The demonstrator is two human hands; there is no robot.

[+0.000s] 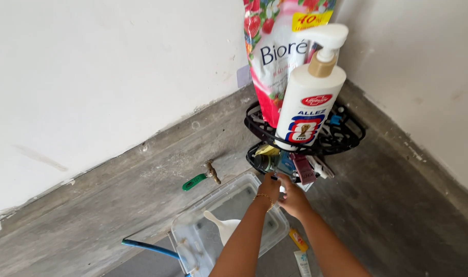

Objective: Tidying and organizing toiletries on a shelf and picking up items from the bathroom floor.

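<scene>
Both hands meet at the lower rack (pixel 254 154), crowded with small toiletries. Left hand (pixel 269 185) fingers pinch a dark item at its rim; right hand (pixel 294 199), grip unclear, steadies beside it. Pump bottle (pixel 308 105) stands above; tub (pixel 193 231) below.

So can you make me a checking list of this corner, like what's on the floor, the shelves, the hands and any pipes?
Surface: grey concrete floor, white walls above a grey base.
Job's things: lower shelf of the black corner rack, crowded with small bottles and tubes.
Clutter: white pump bottle and pink refill pouch on the upper shelf; two tubes on the floor.
Grippers: left hand and right hand both reach the lower shelf; grip unclear.
Cables: blue hose.
Surroundings: green-handled tap; clear tub holding a white scoop.
</scene>
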